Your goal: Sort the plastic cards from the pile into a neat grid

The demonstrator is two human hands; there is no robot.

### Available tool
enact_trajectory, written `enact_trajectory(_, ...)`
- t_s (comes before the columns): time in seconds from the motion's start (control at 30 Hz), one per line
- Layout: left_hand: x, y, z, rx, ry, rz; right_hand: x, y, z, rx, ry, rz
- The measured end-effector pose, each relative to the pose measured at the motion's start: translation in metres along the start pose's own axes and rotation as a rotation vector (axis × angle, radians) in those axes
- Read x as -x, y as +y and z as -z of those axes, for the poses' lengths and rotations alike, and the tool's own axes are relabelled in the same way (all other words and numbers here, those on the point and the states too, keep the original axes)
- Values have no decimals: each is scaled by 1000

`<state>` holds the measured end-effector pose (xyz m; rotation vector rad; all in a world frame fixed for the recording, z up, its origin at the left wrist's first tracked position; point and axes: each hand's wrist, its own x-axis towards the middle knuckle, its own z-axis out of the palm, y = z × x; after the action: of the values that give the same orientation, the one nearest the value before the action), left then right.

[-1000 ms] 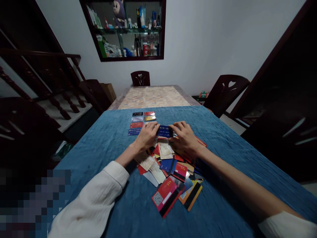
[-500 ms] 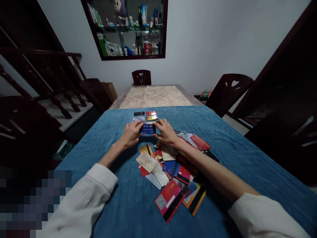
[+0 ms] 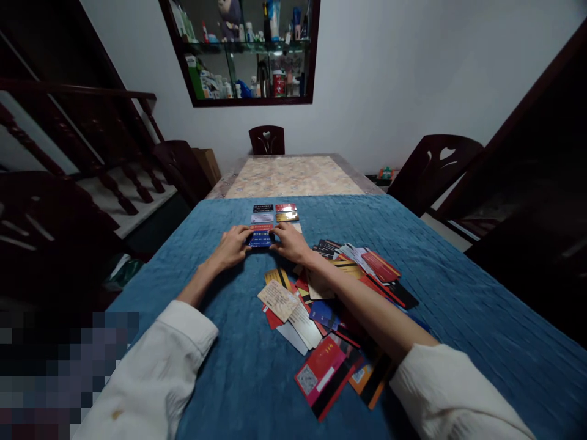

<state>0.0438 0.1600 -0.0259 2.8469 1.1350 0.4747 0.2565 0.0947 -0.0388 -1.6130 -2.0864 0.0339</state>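
Observation:
Between my two hands is a blue bank card (image 3: 261, 238), low over the blue cloth. The fingers of my left hand (image 3: 232, 245) pinch its left edge, and those of my right hand (image 3: 292, 242) grip its right edge. Just beyond it lies a red card (image 3: 261, 228), partly covered. Further back are a black card (image 3: 263, 208), a pale card (image 3: 262, 217), a red card (image 3: 286, 208) and a gold card (image 3: 287, 216), set out in two columns. Under and beside my right forearm spreads a loose pile of mixed cards (image 3: 279, 299).
A blue cloth (image 3: 220, 379) covers the near part of the table; its patterned far end (image 3: 293, 174) is bare. Dark wooden chairs (image 3: 268, 140) stand around it. A glass-shelved wall cabinet (image 3: 247, 55) is behind, and a stair railing (image 3: 82, 91) runs along the left.
Both hands have carried the blue card left, from the right column's near end to the left column below the red card. The camera view has shifted slightly.

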Motion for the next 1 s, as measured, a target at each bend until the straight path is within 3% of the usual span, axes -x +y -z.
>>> enact_trajectory(0.33, -4, -26, -21, 144, -30, 0, -12, 5, -23, -61, -34, -52)
enact_trajectory(0.57, -4, -29, -29, 94, -62, 34, -11, 4, -24, -34, -70, -75)
enact_trajectory(1.0, -4, -23, -27, 10, -90, 32, -9, -3, -19, 3, -114, -141)
